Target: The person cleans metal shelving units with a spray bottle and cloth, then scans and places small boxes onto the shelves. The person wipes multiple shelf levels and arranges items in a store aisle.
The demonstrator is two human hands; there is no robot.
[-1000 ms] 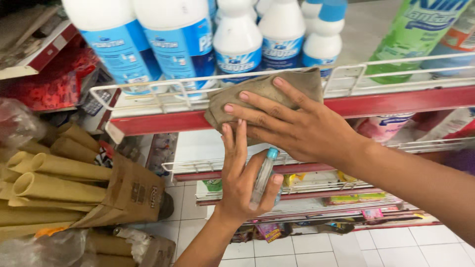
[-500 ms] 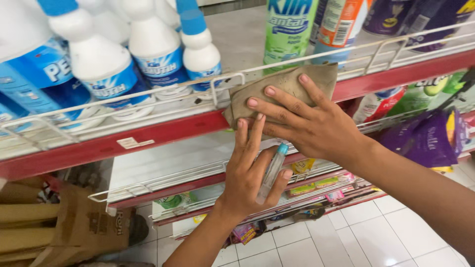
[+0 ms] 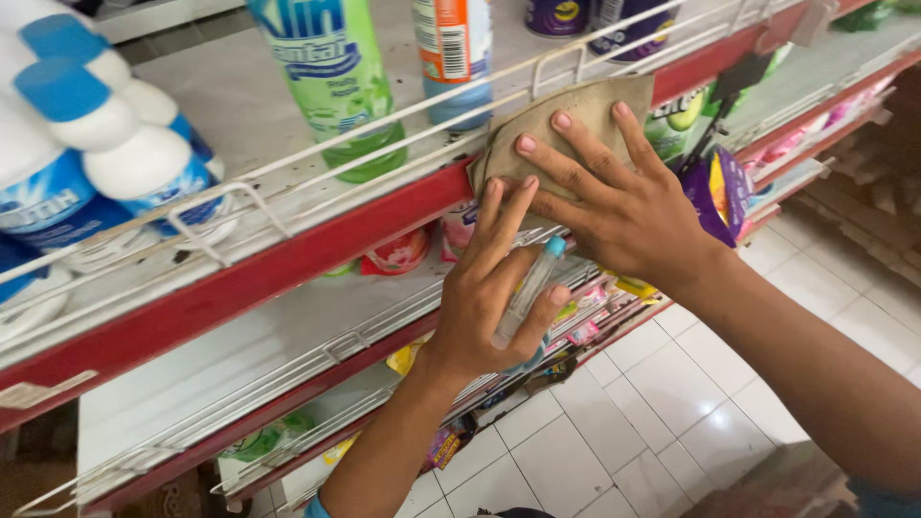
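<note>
Shifted right along red shelf [image 3: 288,254], right hand [image 3: 614,197] flat on cloth [image 3: 547,120], left hand [image 3: 489,297] gripping tube [image 3: 530,288], white tiles.

White bottles with blue caps [image 3: 91,158] stood at the far left of the upper shelf [image 3: 269,269], a green bottle [image 3: 336,82] and an orange-labelled bottle [image 3: 456,58] further right. Colourful sachets [image 3: 720,187] hung at right above the white floor tiles [image 3: 662,412].

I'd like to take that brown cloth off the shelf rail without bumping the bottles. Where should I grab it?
Judging by its pose, pinch the brown cloth at its lower front fold, coming from the aisle side. It drapes over the wire rail, and the bottles stand behind it.
</note>
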